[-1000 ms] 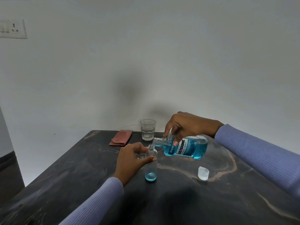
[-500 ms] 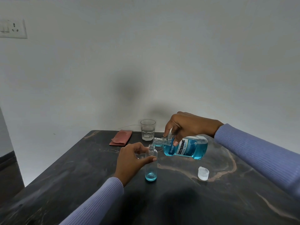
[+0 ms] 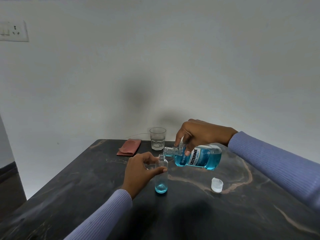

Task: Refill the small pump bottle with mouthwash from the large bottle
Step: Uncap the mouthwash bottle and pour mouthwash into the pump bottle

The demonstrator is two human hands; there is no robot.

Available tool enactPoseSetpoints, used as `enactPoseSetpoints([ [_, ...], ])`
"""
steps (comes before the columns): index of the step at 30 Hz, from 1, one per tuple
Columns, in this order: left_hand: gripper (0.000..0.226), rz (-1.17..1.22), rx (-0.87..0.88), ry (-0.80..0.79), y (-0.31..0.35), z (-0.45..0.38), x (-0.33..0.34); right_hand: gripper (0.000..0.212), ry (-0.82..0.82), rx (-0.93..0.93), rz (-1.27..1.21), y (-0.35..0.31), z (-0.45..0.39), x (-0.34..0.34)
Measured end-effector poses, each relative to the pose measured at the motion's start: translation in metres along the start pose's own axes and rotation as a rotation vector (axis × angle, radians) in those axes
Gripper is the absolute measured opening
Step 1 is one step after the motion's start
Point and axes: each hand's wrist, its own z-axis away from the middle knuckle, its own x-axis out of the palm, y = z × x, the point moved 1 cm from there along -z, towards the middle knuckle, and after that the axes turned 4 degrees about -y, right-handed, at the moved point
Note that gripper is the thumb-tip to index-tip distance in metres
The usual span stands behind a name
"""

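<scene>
Right hand grips the tilted Listerine bottle (mouth at the small bottle's two o'clock); left hand's fingers hold that upright bottle.

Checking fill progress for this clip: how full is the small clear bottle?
Nearly empty: the small clear bottle holds only a shallow blue layer at its base; above that it looks clear up to its open neck.

Both arms in ribbed lavender knit sleeves, snug cuffs at wrists; hands bare.
</scene>
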Motion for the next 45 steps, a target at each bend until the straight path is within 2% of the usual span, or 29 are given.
enactPoseSetpoints([
  [6, 0.050, -0.005, -0.009, -0.010, 0.000, 0.000, 0.000, 0.032, 0.001, 0.005, 0.011, -0.002, 0.000, -0.001],
  [11, 0.035, -0.031, -0.014, 0.002, -0.001, -0.001, 0.001, 0.033, -0.004, -0.002, 0.009, -0.004, 0.001, -0.002],
  [45, 0.035, -0.024, -0.019, 0.000, 0.002, 0.001, -0.001, 0.031, -0.021, 0.039, 0.021, -0.010, -0.001, -0.003],
])
